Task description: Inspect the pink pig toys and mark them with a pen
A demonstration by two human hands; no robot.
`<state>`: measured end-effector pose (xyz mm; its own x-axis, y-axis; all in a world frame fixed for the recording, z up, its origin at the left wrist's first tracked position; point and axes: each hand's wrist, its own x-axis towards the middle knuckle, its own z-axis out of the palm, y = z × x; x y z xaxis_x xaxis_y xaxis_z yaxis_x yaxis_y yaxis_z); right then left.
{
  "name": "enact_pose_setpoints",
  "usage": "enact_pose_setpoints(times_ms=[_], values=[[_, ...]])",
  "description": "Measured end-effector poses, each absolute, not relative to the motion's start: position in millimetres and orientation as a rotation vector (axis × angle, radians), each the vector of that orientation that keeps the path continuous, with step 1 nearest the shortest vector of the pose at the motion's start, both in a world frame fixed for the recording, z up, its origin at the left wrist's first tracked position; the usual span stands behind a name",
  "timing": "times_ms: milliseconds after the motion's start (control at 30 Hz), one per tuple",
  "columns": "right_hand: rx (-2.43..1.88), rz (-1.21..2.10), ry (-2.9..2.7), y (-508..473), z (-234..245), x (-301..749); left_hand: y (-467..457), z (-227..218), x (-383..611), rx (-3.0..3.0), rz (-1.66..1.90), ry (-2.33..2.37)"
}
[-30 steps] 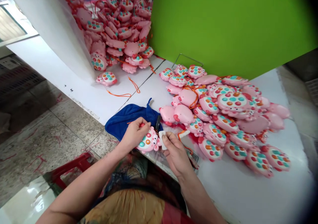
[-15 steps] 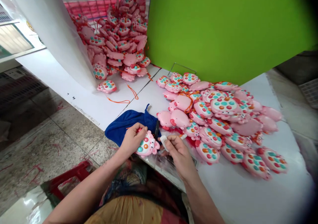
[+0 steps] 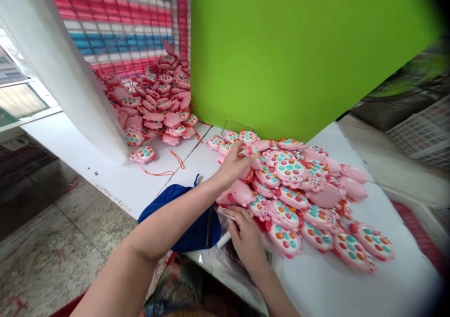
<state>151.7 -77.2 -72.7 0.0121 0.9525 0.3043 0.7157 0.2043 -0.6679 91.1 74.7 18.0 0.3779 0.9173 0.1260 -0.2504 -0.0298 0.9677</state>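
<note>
My left hand (image 3: 235,163) reaches across to the near-left part of a heap of pink animal-shaped toys (image 3: 291,170). Its fingers close around a pink toy (image 3: 251,151), smeared by motion. The heaped toys have white tops with red, orange and teal buttons. My right hand (image 3: 246,238) is low at the table's front edge, its fingers pinching a small white cloth (image 3: 228,214). A white stick (image 3: 224,240) shows beside that hand; I cannot tell whether the hand grips it. Under my left forearm lies a blue cloth bag (image 3: 165,209) with a black strip (image 3: 210,227).
A larger pile of the same toys (image 3: 154,101) fills a netted bay at the back left. A green panel (image 3: 302,49) stands behind the heap. One toy (image 3: 143,154) and orange cords (image 3: 159,172) lie on the white table (image 3: 105,167). A white crate (image 3: 422,134) is at right.
My left hand has moved from the front edge up to the heap with the toy. My right hand stays near the front edge, turned more downward. The view has shifted.
</note>
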Motion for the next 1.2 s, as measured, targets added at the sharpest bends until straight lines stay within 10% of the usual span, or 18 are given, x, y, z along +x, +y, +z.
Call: enact_pose_setpoints(times_ms=[267, 467, 767, 933, 1200], values=[[-1.505, -0.035, -1.912, -69, -90, 160, 118, -24, -10, 2.448, 0.897, 1.418], [-1.473, -0.053, -1.836, -74, -75, 160, 140, -58, -139, 2.188, 0.577, 2.295], [-1.366, 0.804, -1.423, -74, -51, 144, 96, -42, -122, 2.179, 0.841, 1.891], [-1.041, 1.475, -0.73, -65, -43, 133, 10, -11, -59, 2.284, 0.742, 0.78], [-1.011, 1.455, -0.431, -73, -46, 132, -28, -28, -37, 1.407, 0.898, 0.851]])
